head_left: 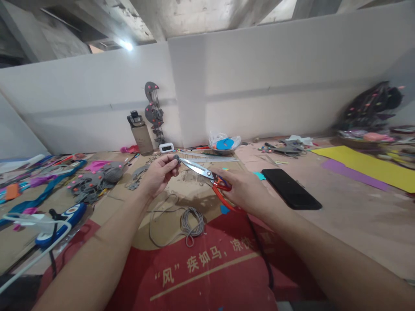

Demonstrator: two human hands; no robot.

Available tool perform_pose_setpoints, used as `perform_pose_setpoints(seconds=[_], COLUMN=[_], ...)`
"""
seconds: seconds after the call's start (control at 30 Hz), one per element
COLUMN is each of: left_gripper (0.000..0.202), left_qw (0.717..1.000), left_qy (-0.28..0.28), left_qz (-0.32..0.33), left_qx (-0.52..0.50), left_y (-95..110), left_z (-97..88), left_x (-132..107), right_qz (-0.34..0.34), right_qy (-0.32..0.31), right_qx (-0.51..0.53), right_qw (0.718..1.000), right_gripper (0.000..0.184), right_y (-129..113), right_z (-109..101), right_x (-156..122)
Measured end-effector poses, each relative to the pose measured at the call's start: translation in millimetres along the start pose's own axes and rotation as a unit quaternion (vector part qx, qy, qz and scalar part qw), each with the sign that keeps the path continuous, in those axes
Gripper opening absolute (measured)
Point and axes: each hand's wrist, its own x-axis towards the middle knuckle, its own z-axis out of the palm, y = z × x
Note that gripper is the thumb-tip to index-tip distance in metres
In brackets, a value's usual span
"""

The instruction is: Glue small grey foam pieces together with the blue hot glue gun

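Note:
My right hand (244, 190) grips red-handled scissors (197, 168), whose blades point left toward my other hand. The blades look closed or nearly so. At their tips, my left hand (162, 170) pinches a small dark grey piece (177, 159), too small to name; its fingers are closed. Below both hands a coil of grey cord (192, 221) lies on the cardboard, with loose strands trailing left. Grey cut pieces (138, 177) lie just left of my left hand.
A black phone (291, 188) lies right of my right hand. At the back stand a bottle (142, 134), a small white timer (166, 147) and a bowl (224, 151). Grey pinned pieces (94, 183) and a power strip (61, 224) sit left; yellow sheets (369, 166) lie right.

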Motion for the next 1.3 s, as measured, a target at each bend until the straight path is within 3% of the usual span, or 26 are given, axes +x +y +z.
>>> perform_pose_setpoints(seconds=[0.67,0.87,1.03,1.3], left_gripper=[0.012,0.013,0.016,0.015], left_qw=[0.999,0.999,0.993,0.988], left_qy=[0.022,0.032,0.090,0.125], left_qz=[-0.021,-0.028,-0.075,-0.087], left_qx=[-0.022,-0.015,-0.016,-0.037], left_y=[3.5,2.3,-2.1,-3.0], left_z=[5.5,3.6,-1.4,-2.2], left_x=[-1.4,-0.8,1.9,3.1], right_qz=[0.008,0.046,0.045,0.040], right_qy=[-0.011,0.006,0.021,-0.002], right_qx=[-0.026,0.033,0.104,-0.065], right_qw=[1.000,0.998,0.993,0.997], right_gripper=[0.049,0.044,0.044,0.045], right_y=[-9.9,-6.5,-5.7,-11.1], right_z=[-11.6,-4.2,-3.9,-6.7], right_x=[1.6,1.6,1.3,0.9])
